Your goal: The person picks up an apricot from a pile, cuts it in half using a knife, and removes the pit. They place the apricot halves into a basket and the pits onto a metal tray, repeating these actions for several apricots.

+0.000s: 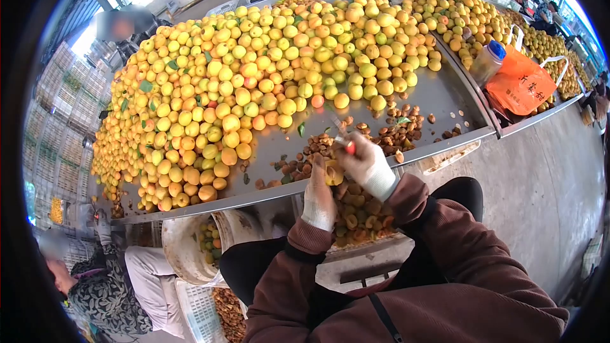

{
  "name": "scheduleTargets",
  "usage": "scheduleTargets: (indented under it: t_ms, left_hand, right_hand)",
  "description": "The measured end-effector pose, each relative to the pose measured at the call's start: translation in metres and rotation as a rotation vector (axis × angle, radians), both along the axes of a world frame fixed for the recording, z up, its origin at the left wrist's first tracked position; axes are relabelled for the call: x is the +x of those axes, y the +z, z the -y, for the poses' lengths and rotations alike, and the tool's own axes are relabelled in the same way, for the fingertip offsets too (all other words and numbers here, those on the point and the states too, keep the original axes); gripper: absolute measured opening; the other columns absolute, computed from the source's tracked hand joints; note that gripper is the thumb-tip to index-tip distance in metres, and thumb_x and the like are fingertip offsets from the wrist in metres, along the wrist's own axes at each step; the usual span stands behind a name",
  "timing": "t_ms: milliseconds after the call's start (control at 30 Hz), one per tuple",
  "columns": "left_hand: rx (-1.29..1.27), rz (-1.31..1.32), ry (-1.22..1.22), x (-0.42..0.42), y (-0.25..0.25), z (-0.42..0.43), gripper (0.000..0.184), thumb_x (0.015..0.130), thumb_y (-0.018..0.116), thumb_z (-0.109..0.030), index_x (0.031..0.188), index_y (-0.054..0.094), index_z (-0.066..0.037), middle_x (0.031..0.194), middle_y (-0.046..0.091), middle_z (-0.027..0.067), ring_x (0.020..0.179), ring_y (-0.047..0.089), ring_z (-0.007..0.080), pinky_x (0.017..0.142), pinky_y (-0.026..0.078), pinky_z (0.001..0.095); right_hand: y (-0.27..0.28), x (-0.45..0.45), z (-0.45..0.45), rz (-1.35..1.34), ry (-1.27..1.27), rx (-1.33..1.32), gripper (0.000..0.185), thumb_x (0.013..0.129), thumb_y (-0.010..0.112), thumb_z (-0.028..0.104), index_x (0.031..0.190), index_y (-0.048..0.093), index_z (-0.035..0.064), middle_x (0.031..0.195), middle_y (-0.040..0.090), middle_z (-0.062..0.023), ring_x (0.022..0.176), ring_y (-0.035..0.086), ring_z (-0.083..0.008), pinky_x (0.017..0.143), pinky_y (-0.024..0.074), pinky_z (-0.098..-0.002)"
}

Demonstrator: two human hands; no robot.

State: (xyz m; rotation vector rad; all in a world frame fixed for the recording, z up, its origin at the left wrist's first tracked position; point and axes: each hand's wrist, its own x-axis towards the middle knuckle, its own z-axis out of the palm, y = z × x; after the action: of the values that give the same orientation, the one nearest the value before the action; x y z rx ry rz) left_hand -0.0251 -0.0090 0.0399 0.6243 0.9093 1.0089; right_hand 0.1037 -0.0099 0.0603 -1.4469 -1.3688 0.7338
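My left hand (319, 197), gloved with bare-looking fingertips, is closed on an apricot (333, 173) at the table's front edge. In my right hand (368, 165), also partly gloved, is a small knife (350, 147) with a red handle; its blurred blade points up and away from me. Both hands are close together, with the knife hand just right of the fruit. Behind them lie brown apricot pits (400, 130) on the metal table (445, 105). Below my hands, a container holds cut apricot halves (362, 216). A large heap of whole apricots (254, 70) covers most of the tabletop.
A white bucket (184, 248) with some fruit stands at lower left, above a white crate (198, 308) and more pits (229, 311). At right are an orange bag (521, 79) and a blue-lidded jar (488, 63). Other people sit around the table, one at left near the bucket.
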Motion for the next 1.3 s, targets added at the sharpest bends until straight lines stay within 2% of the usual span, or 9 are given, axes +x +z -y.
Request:
scheduleTargets:
  t_ms: [233, 300, 533, 600, 833, 900, 1033, 1100, 1300]
  left_hand:
    - [0.202, -0.121, -0.124, 0.0, 0.003, 0.007, 0.055, 0.097, 0.042, -0.058, 0.105, 0.056, -0.006, 0.08, 0.057, 0.0026, 0.063, 0.055, 0.0122, 0.054, 0.047, 0.0244]
    - [-0.129, -0.051, -0.194, 0.005, 0.002, 0.008, 0.054, 0.097, 0.043, -0.058, 0.107, 0.055, -0.006, 0.08, 0.059, 0.0037, 0.066, 0.059, 0.0132, 0.054, 0.051, 0.0273]
    - [-0.094, 0.049, -0.18, 0.026, 0.011, 0.018, 0.057, 0.096, 0.042, -0.061, 0.108, 0.055, -0.006, 0.082, 0.061, 0.0041, 0.066, 0.061, 0.0132, 0.055, 0.052, 0.0271]
    - [-0.062, 0.063, -0.152, 0.028, 0.004, 0.017, 0.059, 0.101, 0.033, -0.055, 0.124, 0.052, -0.004, 0.105, 0.064, 0.0078, 0.095, 0.063, 0.0174, 0.081, 0.052, 0.0303]
    - [-0.026, 0.029, -0.187, 0.031, 0.019, 0.02, 0.058, 0.102, 0.032, -0.052, 0.129, 0.048, -0.004, 0.115, 0.061, 0.0072, 0.103, 0.061, 0.0162, 0.085, 0.05, 0.03]
    - [0.078, 0.027, -0.117, 0.036, 0.02, 0.021, 0.057, 0.099, 0.034, -0.059, 0.099, 0.057, -0.007, 0.073, 0.058, 0.0012, 0.057, 0.054, 0.0091, 0.052, 0.043, 0.0223]
    - [0.047, 0.026, -0.05, 0.039, 0.007, 0.018, 0.053, 0.1, 0.035, -0.056, 0.097, 0.056, -0.007, 0.071, 0.054, 0.0003, 0.056, 0.052, 0.0094, 0.052, 0.043, 0.0229]
    - [0.219, -0.101, -0.157, 0.03, -0.016, 0.014, 0.047, 0.103, 0.039, -0.038, 0.13, 0.046, 0.0, 0.115, 0.06, 0.0115, 0.103, 0.061, 0.0193, 0.087, 0.05, 0.031]
    - [0.565, -0.808, -0.235, 0.027, 0.028, 0.021, 0.045, 0.092, 0.057, -0.008, 0.133, 0.042, 0.004, 0.113, 0.059, 0.0186, 0.107, 0.06, 0.0248, 0.087, 0.05, 0.034]
  right_hand:
    - [0.043, 0.014, -0.004, -1.102, 0.095, 0.065, 0.032, 0.095, 0.045, 0.022, 0.066, 0.039, 0.0105, 0.053, 0.037, 0.0009, 0.04, 0.028, -0.0104, 0.038, 0.0244, -0.0266]
    - [0.045, 0.013, -0.003, -1.103, 0.085, 0.093, 0.031, 0.095, 0.045, 0.02, 0.067, 0.038, 0.0107, 0.054, 0.035, 0.0011, 0.04, 0.027, -0.0102, 0.038, 0.0238, -0.0265]
    - [0.053, 0.001, 0.002, -0.969, -0.081, 0.132, 0.018, 0.092, 0.054, 0.011, 0.075, 0.048, 0.0089, 0.058, 0.045, 0.0015, 0.044, 0.038, -0.0078, 0.04, 0.0296, -0.0239]
    - [0.044, 0.0, 0.002, -0.941, -0.099, 0.211, 0.008, 0.089, 0.062, 0.008, 0.083, 0.056, 0.0071, 0.065, 0.053, 0.0028, 0.05, 0.049, -0.0055, 0.044, 0.0365, -0.0207]
    - [0.056, -0.001, 0.008, -0.943, -0.128, 0.28, 0.018, 0.091, 0.054, 0.007, 0.076, 0.044, 0.0059, 0.059, 0.045, -0.0021, 0.042, 0.036, -0.0089, 0.039, 0.0282, -0.024]
    - [0.059, 0.001, 0.008, -0.895, -0.131, 0.282, 0.018, 0.091, 0.053, 0.006, 0.075, 0.044, 0.006, 0.058, 0.044, -0.0019, 0.042, 0.035, -0.009, 0.039, 0.0277, -0.0245]
    - [0.058, 0.003, 0.007, -0.922, -0.126, 0.243, 0.019, 0.09, 0.05, 0.007, 0.073, 0.043, 0.0071, 0.056, 0.04, -0.0005, 0.041, 0.03, -0.009, 0.039, 0.0257, -0.0247]
    - [0.057, 0.001, 0.006, -0.991, -0.111, 0.161, 0.023, 0.091, 0.048, 0.01, 0.07, 0.04, 0.0091, 0.055, 0.035, 0.0013, 0.042, 0.026, -0.0081, 0.039, 0.0229, -0.0244]
    - [0.04, 0.011, -0.007, -1.28, 0.036, 0.098, 0.029, 0.094, 0.046, 0.015, 0.066, 0.036, 0.0117, 0.054, 0.03, 0.0027, 0.044, 0.023, -0.0071, 0.04, 0.0197, -0.0247]
